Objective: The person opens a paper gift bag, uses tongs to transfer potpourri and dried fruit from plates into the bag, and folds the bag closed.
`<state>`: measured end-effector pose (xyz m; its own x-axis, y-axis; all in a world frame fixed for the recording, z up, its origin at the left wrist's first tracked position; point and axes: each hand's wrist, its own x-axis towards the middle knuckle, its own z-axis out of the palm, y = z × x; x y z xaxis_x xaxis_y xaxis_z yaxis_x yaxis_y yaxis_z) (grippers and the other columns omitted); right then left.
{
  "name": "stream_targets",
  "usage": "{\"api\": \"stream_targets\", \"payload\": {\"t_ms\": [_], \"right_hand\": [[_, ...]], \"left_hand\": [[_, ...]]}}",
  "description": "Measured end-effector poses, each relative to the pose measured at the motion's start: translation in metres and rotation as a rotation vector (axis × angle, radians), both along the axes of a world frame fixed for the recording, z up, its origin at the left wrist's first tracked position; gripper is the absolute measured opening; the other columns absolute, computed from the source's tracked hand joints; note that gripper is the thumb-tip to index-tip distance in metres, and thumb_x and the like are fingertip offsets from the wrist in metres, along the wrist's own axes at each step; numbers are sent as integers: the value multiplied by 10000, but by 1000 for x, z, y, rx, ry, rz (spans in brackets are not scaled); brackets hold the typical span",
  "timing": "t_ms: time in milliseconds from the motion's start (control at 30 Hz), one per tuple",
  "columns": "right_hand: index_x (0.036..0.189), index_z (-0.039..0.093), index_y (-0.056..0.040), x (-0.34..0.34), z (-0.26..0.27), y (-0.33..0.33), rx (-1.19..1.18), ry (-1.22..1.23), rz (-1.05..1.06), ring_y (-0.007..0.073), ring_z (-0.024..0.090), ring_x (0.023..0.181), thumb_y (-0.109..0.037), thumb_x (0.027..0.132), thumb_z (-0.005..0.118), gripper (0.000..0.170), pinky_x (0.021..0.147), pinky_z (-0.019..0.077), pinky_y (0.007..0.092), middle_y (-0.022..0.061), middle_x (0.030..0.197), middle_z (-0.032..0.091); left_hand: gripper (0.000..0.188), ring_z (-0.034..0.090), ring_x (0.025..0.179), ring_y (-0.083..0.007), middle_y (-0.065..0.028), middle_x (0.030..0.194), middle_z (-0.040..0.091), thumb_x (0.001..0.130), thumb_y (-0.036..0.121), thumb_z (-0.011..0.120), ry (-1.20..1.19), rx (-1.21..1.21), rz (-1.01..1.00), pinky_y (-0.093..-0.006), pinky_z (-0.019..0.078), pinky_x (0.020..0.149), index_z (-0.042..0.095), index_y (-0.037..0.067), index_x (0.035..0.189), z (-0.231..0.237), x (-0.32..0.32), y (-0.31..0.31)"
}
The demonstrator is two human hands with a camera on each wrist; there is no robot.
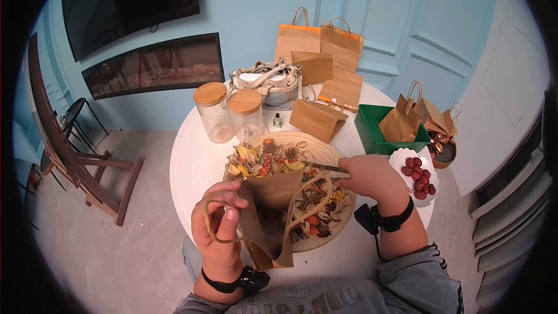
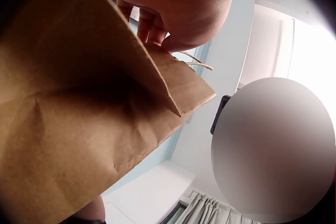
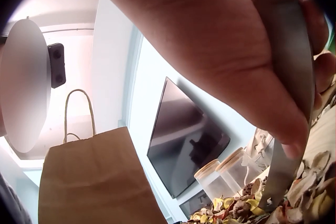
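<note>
Kraft paper bag (image 1: 268, 189): at seven o'clock of potpourri tray (image 1: 318, 146). Probably light, soft-walled, crushable; best taken by rim or rope handle (image 1: 206, 216). At handle, left hand (image 1: 218, 216) with bent fingers; cannot tell if pinching. At bag's two o'clock, metal tongs (image 1: 327, 167) pinched in right hand (image 1: 373, 178).

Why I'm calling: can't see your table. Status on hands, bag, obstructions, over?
Left hand gripping open paper bag. Right hand holding metal tongs at dried potpourri. Possibly in the way: handle loop near tongs.
</note>
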<state>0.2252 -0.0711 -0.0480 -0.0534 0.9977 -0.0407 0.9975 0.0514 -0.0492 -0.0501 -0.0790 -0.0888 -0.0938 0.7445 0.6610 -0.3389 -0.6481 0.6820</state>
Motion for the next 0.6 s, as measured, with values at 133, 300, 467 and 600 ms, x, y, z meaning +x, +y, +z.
{"api": "stream_targets", "payload": {"t_ms": [133, 300, 467, 600], "right_hand": [[856, 594, -83, 4, 1, 1, 25, -38, 40, 353, 615, 744, -362, 795, 669, 295, 651, 469, 440, 141, 716, 609], [823, 585, -79, 7, 4, 2, 57, -43, 110, 350, 608, 724, -344, 804, 664, 277, 620, 462, 430, 136, 682, 589], [783, 573, -75, 11, 9, -1, 124, 8, 109, 348, 585, 686, -326, 800, 671, 270, 602, 450, 421, 141, 655, 556], [777, 584, -74, 10, 21, -8, 186, 4, 89, 347, 601, 711, -316, 794, 676, 259, 615, 465, 428, 136, 676, 581]], "left_hand": [[155, 548, 1067, -260, -152, 935, 621, 853, 43, 564, -13, -12, 0, -367, 436, 885, 577, -5, 1000, 2, 1, -1], [160, 555, 1053, -257, -166, 950, 618, 852, 41, 565, -13, -14, 4, -363, 447, 871, 574, -8, 1004, 1, 1, -1], [154, 557, 1050, -256, -170, 953, 616, 854, 39, 564, -5, -1, 2, -368, 446, 875, 571, -9, 1000, 0, 0, 0], [151, 562, 1036, -251, -171, 960, 614, 856, 40, 564, 1, 18, 9, -371, 443, 885, 570, -9, 999, -1, 0, 1]]}}
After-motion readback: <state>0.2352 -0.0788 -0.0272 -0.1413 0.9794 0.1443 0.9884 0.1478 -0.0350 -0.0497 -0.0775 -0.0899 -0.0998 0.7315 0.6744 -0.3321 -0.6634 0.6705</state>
